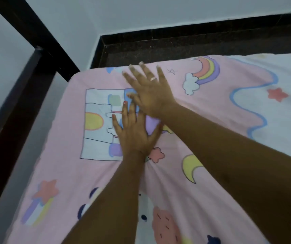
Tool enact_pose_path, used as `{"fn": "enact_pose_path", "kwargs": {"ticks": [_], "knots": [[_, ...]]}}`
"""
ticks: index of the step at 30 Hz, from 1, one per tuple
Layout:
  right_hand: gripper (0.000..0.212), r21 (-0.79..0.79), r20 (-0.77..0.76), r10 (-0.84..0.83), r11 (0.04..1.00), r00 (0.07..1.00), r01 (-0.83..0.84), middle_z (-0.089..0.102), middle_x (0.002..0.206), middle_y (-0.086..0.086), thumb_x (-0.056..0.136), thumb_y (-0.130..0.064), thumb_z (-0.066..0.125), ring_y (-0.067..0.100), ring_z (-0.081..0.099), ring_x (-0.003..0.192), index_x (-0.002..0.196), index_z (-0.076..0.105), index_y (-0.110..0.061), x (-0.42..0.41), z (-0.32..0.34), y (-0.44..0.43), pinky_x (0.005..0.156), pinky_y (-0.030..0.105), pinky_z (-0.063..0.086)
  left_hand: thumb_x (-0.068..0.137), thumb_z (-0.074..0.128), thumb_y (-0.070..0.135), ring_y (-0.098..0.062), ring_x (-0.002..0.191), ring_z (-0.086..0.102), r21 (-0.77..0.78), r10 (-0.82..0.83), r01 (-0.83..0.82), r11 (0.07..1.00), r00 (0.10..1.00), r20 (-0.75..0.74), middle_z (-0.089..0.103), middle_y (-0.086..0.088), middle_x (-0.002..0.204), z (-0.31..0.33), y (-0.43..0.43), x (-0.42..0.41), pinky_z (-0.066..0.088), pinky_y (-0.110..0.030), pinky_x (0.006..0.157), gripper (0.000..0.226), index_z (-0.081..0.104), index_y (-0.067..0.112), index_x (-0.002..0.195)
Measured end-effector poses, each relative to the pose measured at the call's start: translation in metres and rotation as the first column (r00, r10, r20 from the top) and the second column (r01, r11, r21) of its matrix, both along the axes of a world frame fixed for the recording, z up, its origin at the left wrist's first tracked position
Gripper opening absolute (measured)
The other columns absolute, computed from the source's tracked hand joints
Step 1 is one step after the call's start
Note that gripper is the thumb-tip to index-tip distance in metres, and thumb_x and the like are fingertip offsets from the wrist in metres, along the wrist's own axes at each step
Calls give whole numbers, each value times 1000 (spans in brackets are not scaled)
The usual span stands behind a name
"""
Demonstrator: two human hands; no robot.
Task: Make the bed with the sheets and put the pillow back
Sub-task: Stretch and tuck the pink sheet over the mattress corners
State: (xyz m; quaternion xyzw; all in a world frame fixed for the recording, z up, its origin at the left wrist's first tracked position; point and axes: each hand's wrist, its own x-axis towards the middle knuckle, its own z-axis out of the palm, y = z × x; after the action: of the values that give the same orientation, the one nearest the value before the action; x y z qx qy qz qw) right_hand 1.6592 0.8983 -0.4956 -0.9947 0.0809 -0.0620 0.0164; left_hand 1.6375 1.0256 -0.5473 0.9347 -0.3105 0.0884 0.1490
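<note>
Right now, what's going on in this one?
A person is working on a pink cartoon-print bed sheet at the mattress corner next to the dark bed frame. The left hand lies flat with fingers spread on the castle print. The right hand, also open, is just beyond it toward the far edge and is blurred, so contact is unclear. The sheet covers the corner, with creases near the left wrist. No pillow is in view.

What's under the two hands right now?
The pink printed sheet. The left hand lies flat over its castle print; the right hand, blurred, spreads just beyond. Whatever lies under the sheet is covered.
</note>
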Motion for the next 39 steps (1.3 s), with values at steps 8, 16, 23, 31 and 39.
{"fn": "enact_pose_path", "kwargs": {"ticks": [8, 16, 23, 31, 39], "knots": [[63, -89, -219, 132, 984, 967, -154, 28, 155, -3, 92, -62, 8, 25, 27, 142, 147, 25, -38, -186, -11, -100, 111, 55, 19, 86, 24, 70, -22, 146, 12, 109, 12, -17, 994, 999, 46, 20, 1, 157, 5, -1, 0, 9, -58, 111, 73, 19, 33, 150], [62, 85, -93, -416, 902, 904, 424, 19, 158, 4, 95, -52, 19, 27, 16, 145, 150, 22, -24, -223, 27, -127, 115, 51, 9, 100, 26, 42, -20, 146, 6, 281, 134, -102, 954, 986, -95, 12, -6, 158, 55, -28, -31, 2, -51, 115, 58, 15, 16, 151], [63, 66, -80, 81, 995, 993, -76, 50, 141, 1, 95, -59, 16, 26, 50, 128, 134, 53, -25, -327, -27, 6, 103, 52, 37, 95, 30, 32, -21, 144, 21, 200, -258, 294, 935, 948, -188, 25, 2, 156, 38, 9, -166, 19, -48, 113, 52, 27, 33, 147], [69, 27, -97, -548, 833, 831, 552, 18, 158, 4, 93, -56, 10, 27, 15, 146, 150, 24, -19, -278, 1, -63, 114, 53, 11, 95, 22, 58, -19, 147, 6, 314, -10, 76, 946, 978, -209, 9, 3, 160, 48, 66, -99, 8, -50, 116, 59, 7, 40, 150], [68, 171, -201, -139, 970, 970, 175, -2, 160, -5, 95, -62, 12, 23, -5, 147, 152, 0, -27, -163, -13, 153, 114, 52, -7, 90, 19, 68, -23, 147, 4, 388, 256, -179, 904, 954, -156, 4, 3, 160, 54, 171, -10, 7, -60, 112, 66, 7, 41, 149]]}}
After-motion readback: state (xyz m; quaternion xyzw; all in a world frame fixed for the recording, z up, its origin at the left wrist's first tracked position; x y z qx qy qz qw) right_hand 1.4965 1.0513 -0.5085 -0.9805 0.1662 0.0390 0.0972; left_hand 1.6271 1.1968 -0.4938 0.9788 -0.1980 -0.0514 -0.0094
